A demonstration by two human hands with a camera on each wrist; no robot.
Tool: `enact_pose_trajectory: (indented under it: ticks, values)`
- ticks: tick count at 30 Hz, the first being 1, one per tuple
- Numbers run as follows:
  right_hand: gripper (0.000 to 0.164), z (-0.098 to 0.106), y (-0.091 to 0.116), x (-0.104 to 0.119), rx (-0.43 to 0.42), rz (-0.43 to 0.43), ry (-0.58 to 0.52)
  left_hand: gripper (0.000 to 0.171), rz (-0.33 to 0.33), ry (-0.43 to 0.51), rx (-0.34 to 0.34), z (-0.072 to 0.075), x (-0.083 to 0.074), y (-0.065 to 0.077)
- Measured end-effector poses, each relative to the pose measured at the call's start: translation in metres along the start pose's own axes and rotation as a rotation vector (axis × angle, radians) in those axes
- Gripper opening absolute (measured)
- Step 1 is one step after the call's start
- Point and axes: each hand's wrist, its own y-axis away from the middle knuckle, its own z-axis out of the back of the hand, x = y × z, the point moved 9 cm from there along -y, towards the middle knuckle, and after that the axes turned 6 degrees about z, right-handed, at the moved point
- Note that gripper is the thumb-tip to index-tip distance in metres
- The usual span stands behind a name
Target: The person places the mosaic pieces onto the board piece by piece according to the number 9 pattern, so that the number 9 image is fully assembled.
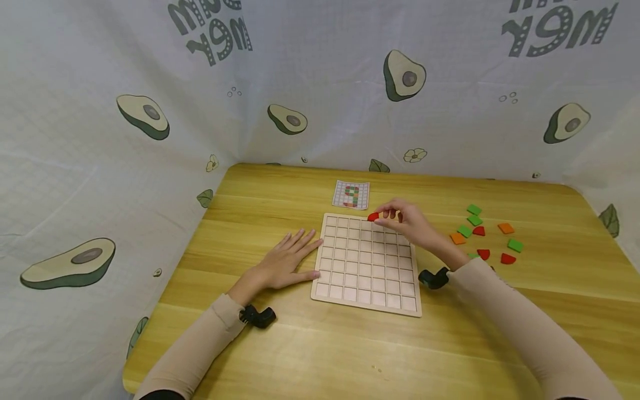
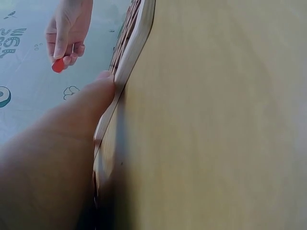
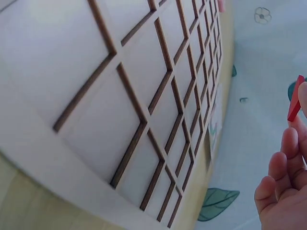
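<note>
A square wooden grid board (image 1: 367,264) with rows of shallow cells lies on the table. Above its far edge, my right hand (image 1: 407,222) pinches a red quarter-round tile (image 1: 373,216) between thumb and fingertips. The right wrist view shows this red tile (image 3: 296,98) edge-on, raised over the board. My left hand (image 1: 287,261) lies flat with fingers spread at the board's left edge. Its thumb (image 2: 103,88) touches the board's rim in the left wrist view. Just past the board lies a small printed card (image 1: 351,194) with a coloured figure on a grid.
Right of the board, loose tiles are scattered: several green squares (image 1: 474,209), orange squares (image 1: 506,228) and red rounded pieces (image 1: 508,259). The wooden table (image 1: 320,355) ends at a white curtain (image 1: 340,72) printed with avocados.
</note>
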Motion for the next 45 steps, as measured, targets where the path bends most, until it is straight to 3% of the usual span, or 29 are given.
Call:
enact_pose_trajectory:
  ticks: [19,28,37,41,45]
  values:
    - [0.018,-0.022,-0.015,-0.01,0.012,0.024,-0.065,0.081,0.005,0.016,-0.004,0.001,0.002,0.002]
    - [0.022,-0.039,-0.011,-0.024,0.056,-0.065,-0.113,0.082,0.015,0.02,0.013,-0.005,0.005,0.003]
    - [0.022,-0.038,-0.013,0.017,0.091,-0.064,-0.115,0.082,0.008,0.014,0.007,-0.005,0.005,0.002]
    - [0.021,-0.038,-0.014,0.018,0.097,-0.056,-0.101,0.082,0.012,0.02,0.006,-0.003,0.005,0.002]
    - [0.021,-0.041,-0.013,0.004,0.091,-0.038,-0.121,0.082,0.009,0.016,0.004,-0.002,0.004,0.0]
